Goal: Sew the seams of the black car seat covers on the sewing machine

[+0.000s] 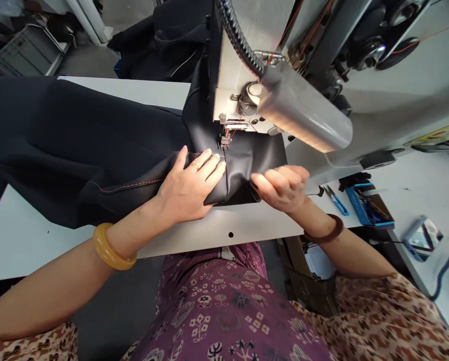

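My left hand [189,183] lies flat, fingers stretched out, on a large piece of black fabric [77,145] with an orange stitch line, pressing it down just in front of the presser foot [224,140] of a sewing machine [378,95]. A ring sits on one finger and a yellow bangle on the wrist. My right hand [282,185] is curled, pinching the folded right edge of the same fabric beside the needle. A brown bangle is on that wrist.
The white sewing table [29,240] carries the fabric to the left. A flexible lamp [303,115] hangs over the needle. Blue thread snips [336,199] and a blue tray of tools [369,205] lie to the right. More dark cloth [164,45] is piled behind.
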`<state>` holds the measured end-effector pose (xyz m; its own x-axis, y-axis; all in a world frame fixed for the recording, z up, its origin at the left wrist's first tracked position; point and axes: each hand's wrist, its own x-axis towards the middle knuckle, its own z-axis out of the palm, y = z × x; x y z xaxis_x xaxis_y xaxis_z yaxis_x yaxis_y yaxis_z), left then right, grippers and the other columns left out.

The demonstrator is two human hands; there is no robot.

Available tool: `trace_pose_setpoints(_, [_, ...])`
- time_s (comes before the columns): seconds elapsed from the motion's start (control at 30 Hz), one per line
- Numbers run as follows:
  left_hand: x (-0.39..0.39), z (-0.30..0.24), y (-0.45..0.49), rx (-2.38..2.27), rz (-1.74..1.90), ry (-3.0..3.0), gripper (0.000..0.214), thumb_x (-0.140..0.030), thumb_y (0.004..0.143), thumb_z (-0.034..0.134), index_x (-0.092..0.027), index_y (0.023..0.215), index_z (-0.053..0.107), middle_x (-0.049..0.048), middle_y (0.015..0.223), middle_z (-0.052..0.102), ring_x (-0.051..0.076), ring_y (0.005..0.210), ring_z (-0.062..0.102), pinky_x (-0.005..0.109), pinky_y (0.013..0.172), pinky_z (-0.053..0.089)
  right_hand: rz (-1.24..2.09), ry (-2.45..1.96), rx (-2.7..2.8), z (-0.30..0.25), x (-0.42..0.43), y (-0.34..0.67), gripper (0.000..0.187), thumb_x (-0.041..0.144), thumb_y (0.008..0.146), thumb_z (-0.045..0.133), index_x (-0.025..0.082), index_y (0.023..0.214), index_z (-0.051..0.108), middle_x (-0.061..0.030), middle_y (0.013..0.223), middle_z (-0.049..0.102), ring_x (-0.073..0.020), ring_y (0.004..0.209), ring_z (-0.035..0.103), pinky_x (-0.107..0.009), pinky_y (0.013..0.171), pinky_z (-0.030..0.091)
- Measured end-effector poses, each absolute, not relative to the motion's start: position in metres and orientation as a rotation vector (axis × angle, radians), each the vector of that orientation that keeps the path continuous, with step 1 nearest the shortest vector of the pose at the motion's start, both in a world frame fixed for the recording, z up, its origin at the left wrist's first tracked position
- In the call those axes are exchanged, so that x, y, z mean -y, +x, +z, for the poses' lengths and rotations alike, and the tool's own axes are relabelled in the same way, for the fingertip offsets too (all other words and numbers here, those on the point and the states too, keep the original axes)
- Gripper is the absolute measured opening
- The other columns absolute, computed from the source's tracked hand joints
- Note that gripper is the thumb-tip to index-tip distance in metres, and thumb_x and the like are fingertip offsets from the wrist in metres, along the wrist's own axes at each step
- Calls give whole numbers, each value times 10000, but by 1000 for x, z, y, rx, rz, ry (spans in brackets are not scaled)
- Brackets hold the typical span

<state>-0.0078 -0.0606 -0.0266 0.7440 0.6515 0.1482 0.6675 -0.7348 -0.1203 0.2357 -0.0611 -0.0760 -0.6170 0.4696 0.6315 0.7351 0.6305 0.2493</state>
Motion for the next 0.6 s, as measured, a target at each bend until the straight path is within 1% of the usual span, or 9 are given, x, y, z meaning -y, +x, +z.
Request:
trace_pose_setpoints(0.07, [60, -27, -9, 1027, -128, -2773, 619, -333, 820, 549, -82, 1377, 446, 209, 1409, 474, 368, 1325, 421, 653, 1072, 284, -703, -956, 2450, -66, 53, 226, 325, 191, 945, 430, 289, 1225, 563, -9, 1112, 675, -166, 1034, 582, -349, 889, 425])
trace_pose_setpoints(0.1, [59, -26, -10, 1014, -119, -2770, 620, -337, 819, 553, -87, 1376, 447, 210, 1408, 475, 370, 1325, 421, 657, 1069, 283, -715, -961, 2505, -62, 49, 221, 354, 172, 954, 395, 267, 1263, 537, -17, 1206, 644, -179, 1095, 565, -367, 920, 422])
trace_pose_setpoints(0.13, [59, -25, -10, 1006, -113, -2767, 615, -342, 821, 551, -91, 1373, 451, 210, 1406, 477, 369, 1324, 422, 664, 1066, 281, -720, -956, 2547, -59, 45, 218, 360, 155, 958, 366, 241, 1264, 536, -23, 1257, 620, -186, 1119, 557, -374, 927, 425])
trace_pose_setpoints(0.2, [58, -24, -11, 995, -90, -2766, 590, -348, 837, 532, -98, 1367, 458, 204, 1410, 476, 359, 1325, 424, 670, 1064, 277, -724, -917, 2568, -56, 40, 213, 339, 134, 962, 335, 186, 1191, 580, -30, 1241, 636, -178, 1074, 579, -355, 890, 445])
trace_pose_setpoints(0.27, [57, -23, -12, 990, -86, -2770, 574, -361, 849, 517, -98, 1357, 469, 197, 1406, 483, 350, 1322, 431, 669, 1061, 285, -741, -883, 2559, -55, 37, 213, 319, 130, 962, 335, 160, 1125, 607, -24, 1178, 671, -166, 1003, 601, -340, 847, 459])
trace_pose_setpoints(0.4, [55, -23, -13, 981, -104, -2779, 604, -399, 824, 549, -98, 1344, 488, 188, 1377, 517, 366, 1313, 438, 671, 1061, 285, -697, -915, 2575, -56, 37, 215, 306, 128, 947, 368, 172, 1142, 601, -26, 1196, 663, -170, 1019, 598, -345, 837, 453])
trace_pose_setpoints(0.6, [54, -19, -12, 956, -86, -2796, 585, -392, 833, 544, -76, 1324, 504, 196, 1356, 535, 375, 1289, 461, 668, 1063, 271, -758, -836, 2514, -52, 37, 214, 303, 106, 919, 386, 137, 1094, 631, -8, 1137, 690, -171, 962, 615, -331, 780, 443])
